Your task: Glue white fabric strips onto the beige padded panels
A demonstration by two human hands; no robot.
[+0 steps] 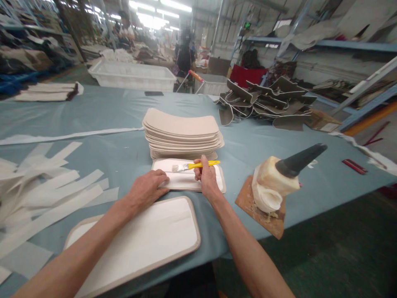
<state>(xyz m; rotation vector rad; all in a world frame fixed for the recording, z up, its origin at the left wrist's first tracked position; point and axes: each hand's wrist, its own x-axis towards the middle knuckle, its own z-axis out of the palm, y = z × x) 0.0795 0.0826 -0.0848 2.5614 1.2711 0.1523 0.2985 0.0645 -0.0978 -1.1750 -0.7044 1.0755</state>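
Note:
My right hand [206,179] is closed round the yellow handle of a paintbrush [198,165]. Its pale bristles point left, above a white panel [182,182] with a beige rim. On the left end of this panel lies my left hand [151,184], fingers stretched out and partly curved over the surface. Right behind it rises a stack of beige rounded panels [182,130]. A larger white panel [155,231] with a beige border lies closer to me, partly under my left forearm.
White strips [62,186] lie heaped at left. A glue-crusted container [268,186] with a black nozzle-like part stands on a brown board [273,225] at right. Behind are dark grey pieces [263,101], a white bin [133,76] and a person [184,54]. A red item [354,166] lies far right.

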